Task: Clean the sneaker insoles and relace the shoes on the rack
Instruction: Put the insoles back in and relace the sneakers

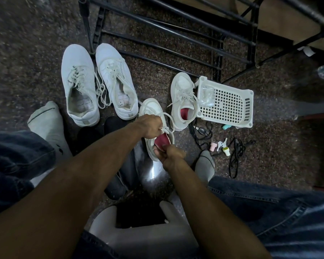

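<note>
1. The small white sneaker (153,116) with a red lining sits on the speckled floor (36,43) between the person's socked feet, near the middle of the view.
2. The left hand (151,128) rests over its tongue, fingers curled and pinching the white lace (166,116) (a loop of it arcs out to the right of the knuckles).
3. The right hand (171,154) grips the heel rim, thumb tucked inside against the red insole (162,142), the other fingers curled round the outside.
4. Its mate (183,101), also red inside, lies just beside it to the right, touching the white plastic basket (230,103).
5. A larger white pair (97,85) stands to the left, laces loose, toes toward the black metal shoe rack (176,32) at the far edge of the floor.
6. Black laces (236,157) and small caps lie below the basket.
</note>
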`<state>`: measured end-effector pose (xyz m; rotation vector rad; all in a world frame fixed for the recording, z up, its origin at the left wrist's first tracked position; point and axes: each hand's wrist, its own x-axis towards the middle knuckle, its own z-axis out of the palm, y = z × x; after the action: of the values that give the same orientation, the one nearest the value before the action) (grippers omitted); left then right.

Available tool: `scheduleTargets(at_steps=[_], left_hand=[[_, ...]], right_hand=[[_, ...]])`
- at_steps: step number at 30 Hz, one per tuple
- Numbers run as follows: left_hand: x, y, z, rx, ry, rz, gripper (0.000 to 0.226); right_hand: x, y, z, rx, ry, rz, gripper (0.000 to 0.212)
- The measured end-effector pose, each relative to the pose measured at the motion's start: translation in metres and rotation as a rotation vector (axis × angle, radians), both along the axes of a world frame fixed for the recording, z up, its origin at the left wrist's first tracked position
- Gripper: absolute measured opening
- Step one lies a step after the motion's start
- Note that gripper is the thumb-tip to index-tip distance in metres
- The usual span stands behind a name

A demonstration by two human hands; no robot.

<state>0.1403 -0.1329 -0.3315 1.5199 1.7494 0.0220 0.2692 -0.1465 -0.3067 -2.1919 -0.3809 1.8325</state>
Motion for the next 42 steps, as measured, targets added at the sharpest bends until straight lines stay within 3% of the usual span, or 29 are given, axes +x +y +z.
scheduleTargets(at_steps=[6,15,24,27,31,35,37,42], left_hand=[[0.0,0.0,-0.003,0.005,-0.008,0.002,0.023],[-0.002,0.001,-0.005,0.005,-0.016,-0.008,0.024],[-0.002,0.001,-0.008,-0.011,-0.024,-0.012,0.022],[-0.002,0.001,-0.007,-0.008,-0.019,-0.023,0.022],[-0.002,0.002,-0.007,-0.013,-0.01,-0.029,0.019],[-0.002,0.001,-0.004,-0.012,-0.008,-0.009,0.024],[-0.001,0.001,-0.003,-0.007,0.001,-0.009,0.025],[-0.001,0.0,-0.002,-0.014,0.008,-0.005,0.028]], right_hand=[[-0.011,0.011,-0.007,-0.009,-0.048,-0.027,0.018],[0.004,-0.001,-0.002,-0.01,-0.002,0.081,0.011],[-0.009,0.005,-0.021,0.042,-0.146,0.035,0.016],[-0.003,0.006,-0.022,0.045,-0.195,0.292,0.008],[0.024,0.01,-0.008,0.095,-0.166,0.767,0.017],[0.046,0.012,0.005,0.513,-0.539,1.267,0.019],[0.049,0.011,0.011,0.613,-0.67,1.509,0.025],[0.051,0.009,0.014,0.573,-0.619,2.132,0.037]])
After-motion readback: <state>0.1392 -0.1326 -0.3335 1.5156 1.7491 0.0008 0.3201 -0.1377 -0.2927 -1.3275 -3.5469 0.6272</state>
